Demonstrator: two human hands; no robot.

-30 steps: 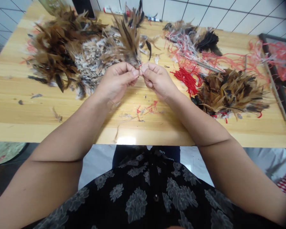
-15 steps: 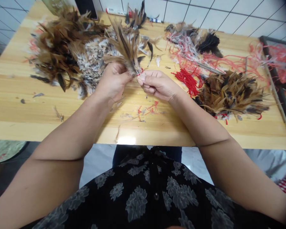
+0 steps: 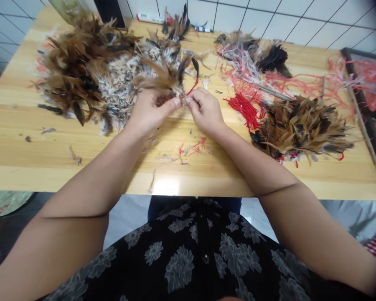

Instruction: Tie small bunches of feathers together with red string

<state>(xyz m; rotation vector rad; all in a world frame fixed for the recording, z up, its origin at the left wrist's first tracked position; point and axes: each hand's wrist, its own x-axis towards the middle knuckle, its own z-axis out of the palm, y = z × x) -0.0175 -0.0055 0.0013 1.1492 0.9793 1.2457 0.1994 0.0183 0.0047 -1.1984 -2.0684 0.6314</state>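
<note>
The left hand (image 3: 148, 110) pinches a small feather bunch (image 3: 158, 80) by its end, to the left of the red string pile (image 3: 244, 109). The right hand (image 3: 207, 110), nearer that pile, has its fingertips squeezed on a bit of red thread (image 3: 192, 87) at the same end. A big feather heap (image 3: 70, 62) lies far left of the pile; brown feathers (image 3: 303, 127) sit just right of it.

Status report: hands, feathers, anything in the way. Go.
Left hand pinching feather bunch. Right hand at its base, apparently pinching red string. Feather pile close beyond left hand; nothing visibly blocking.
</note>
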